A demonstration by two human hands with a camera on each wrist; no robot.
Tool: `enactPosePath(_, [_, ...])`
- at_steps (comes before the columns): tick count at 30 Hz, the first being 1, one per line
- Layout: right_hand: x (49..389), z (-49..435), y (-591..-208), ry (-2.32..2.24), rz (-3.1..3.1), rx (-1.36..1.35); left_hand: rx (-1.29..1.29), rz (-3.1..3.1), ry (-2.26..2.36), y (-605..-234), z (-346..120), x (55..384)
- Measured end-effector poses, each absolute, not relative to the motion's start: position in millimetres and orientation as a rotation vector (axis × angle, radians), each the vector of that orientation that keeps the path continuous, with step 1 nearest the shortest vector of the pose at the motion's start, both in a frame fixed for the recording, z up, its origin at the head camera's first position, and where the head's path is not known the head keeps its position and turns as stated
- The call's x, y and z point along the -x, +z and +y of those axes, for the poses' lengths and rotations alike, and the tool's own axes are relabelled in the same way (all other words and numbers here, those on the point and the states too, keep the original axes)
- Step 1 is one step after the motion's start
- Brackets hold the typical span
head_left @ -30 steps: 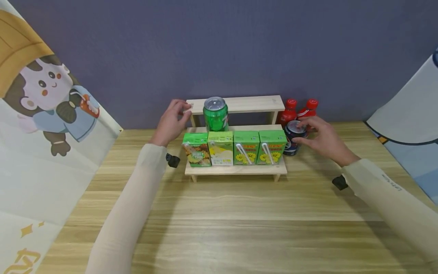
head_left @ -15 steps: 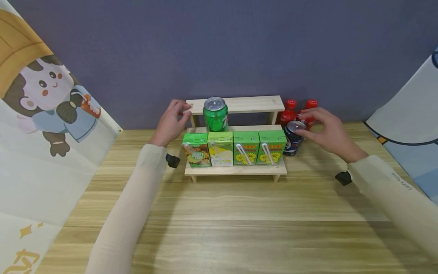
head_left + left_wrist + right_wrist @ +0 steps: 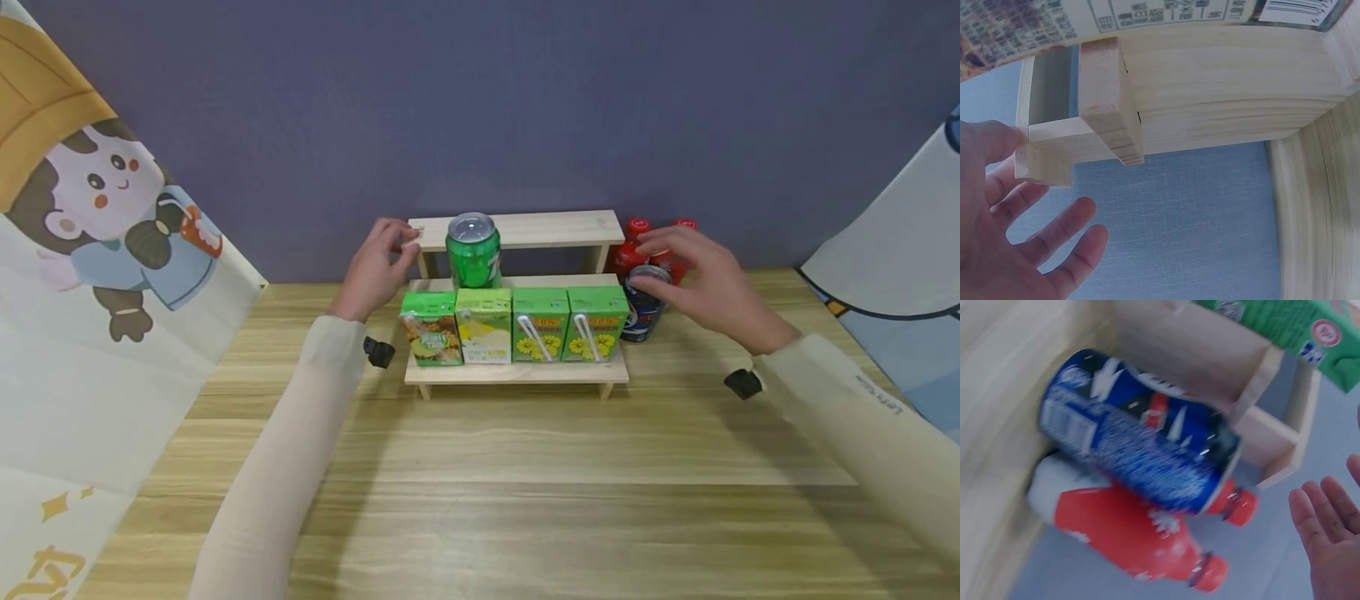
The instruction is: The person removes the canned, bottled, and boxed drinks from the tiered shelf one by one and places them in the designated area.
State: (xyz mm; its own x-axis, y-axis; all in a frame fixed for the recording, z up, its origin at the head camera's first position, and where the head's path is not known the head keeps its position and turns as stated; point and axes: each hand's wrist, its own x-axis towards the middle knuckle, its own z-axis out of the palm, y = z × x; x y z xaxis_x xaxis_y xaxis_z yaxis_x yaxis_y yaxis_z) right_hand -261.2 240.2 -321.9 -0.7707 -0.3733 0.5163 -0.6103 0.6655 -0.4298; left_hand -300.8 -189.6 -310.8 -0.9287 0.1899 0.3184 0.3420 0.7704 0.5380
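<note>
A two-tier wooden shelf point(image 3: 517, 373) stands against the wall. My left hand point(image 3: 375, 268) grips the left end of its upper board, the thumb on one side and fingers behind in the left wrist view. A green soda can point(image 3: 472, 254) stands on the shelf behind a row of juice boxes point(image 3: 483, 329) on the lower board. My right hand point(image 3: 708, 287) holds nothing and hovers over a dark blue soda can point(image 3: 642, 321), its fingers apart from the can in the right wrist view. That can stands upright on the table, beside the shelf's right end.
Two red bottles point(image 3: 1129, 528) with red caps stand behind the blue can, partly hidden by it and my right hand. The dark wall point(image 3: 517, 108) rises right behind the shelf. Printed panels point(image 3: 112, 400) border the wooden table point(image 3: 525, 500) on both sides.
My right hand, earlier at the blue can's top, has drawn back right, then moved left above it with its fingers clear. My left hand and the shelf have stayed put.
</note>
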Motion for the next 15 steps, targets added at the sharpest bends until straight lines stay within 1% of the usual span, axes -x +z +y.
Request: enactPosePath(15, [253.8, 186.4, -283.4, 0.819, -2.380, -1.072, 0.412, -2.730, -0.890, -311.0, -190.3, 303.3])
